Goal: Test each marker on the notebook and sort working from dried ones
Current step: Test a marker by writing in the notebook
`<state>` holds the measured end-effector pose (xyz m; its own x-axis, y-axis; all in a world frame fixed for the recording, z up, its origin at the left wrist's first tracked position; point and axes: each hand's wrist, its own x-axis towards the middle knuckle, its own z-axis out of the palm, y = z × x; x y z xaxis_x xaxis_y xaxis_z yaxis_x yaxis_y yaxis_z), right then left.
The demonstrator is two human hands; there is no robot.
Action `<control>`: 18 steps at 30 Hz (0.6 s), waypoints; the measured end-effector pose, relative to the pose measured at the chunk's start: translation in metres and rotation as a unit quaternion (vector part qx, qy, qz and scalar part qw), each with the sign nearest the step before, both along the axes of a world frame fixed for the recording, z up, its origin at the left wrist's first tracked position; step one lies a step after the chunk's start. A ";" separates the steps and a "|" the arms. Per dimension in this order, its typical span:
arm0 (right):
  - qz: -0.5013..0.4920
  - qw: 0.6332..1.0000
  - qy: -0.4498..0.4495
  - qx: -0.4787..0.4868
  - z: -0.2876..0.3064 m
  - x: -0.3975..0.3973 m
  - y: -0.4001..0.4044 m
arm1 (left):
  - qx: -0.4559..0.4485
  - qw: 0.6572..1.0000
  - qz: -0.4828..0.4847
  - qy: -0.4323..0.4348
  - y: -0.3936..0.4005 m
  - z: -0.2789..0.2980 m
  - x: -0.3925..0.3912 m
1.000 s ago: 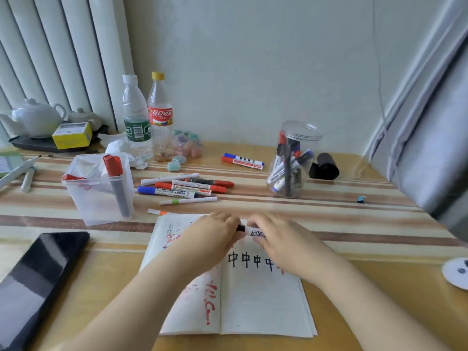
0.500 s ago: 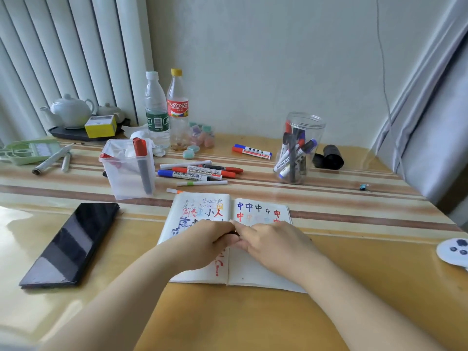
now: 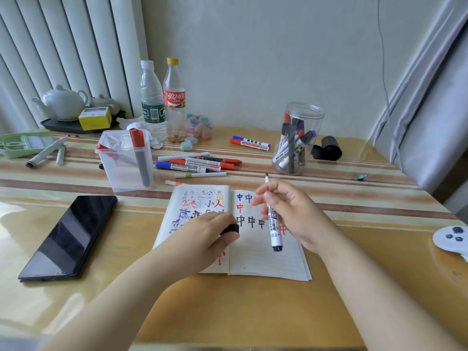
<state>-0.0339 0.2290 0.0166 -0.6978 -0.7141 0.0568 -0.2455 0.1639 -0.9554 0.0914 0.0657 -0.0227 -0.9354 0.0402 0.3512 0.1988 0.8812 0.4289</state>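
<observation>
An open notebook (image 3: 263, 257) lies in front of me, its pages covered with coloured test characters. My right hand (image 3: 288, 214) holds an uncapped black marker (image 3: 273, 224) over the right page, tip pointing up and away. My left hand (image 3: 210, 236) grips the marker's black cap (image 3: 231, 228) above the notebook's fold. Several markers (image 3: 197, 164) lie loose behind the notebook. A round clear jar (image 3: 296, 140) at the right holds several markers. A square clear bin (image 3: 126, 160) at the left holds a red-capped marker (image 3: 139, 155).
A black phone (image 3: 68, 236) lies at the left. Two bottles (image 3: 162, 102), a teapot (image 3: 63, 101) on a tray and a yellow box (image 3: 95, 119) stand at the back. Two more markers (image 3: 249, 143) lie mid-back, a black roll (image 3: 328, 148) beside the jar, a white controller (image 3: 453, 239) far right.
The hands were together on the capped marker; now they have pulled apart, the cap off in my left hand and the marker lifted in my right.
</observation>
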 end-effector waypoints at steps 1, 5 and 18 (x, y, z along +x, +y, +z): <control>-0.012 0.992 -0.108 -0.066 0.000 0.000 -0.002 | -0.002 1.000 -0.012 0.010 0.003 -0.004 0.000; 0.000 0.878 -0.432 -0.204 -0.009 0.007 -0.002 | -0.003 1.000 -0.011 0.026 0.011 -0.017 -0.001; -0.101 0.991 -0.088 -0.017 -0.041 0.026 -0.015 | -0.023 0.999 0.000 0.038 0.016 -0.023 0.009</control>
<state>-0.0082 0.2142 -0.0246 -0.8274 -0.5588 -0.0560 -0.0406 0.1589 -0.9865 0.1005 0.0815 -0.0456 -0.9063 0.0571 0.4188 0.2287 0.8995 0.3724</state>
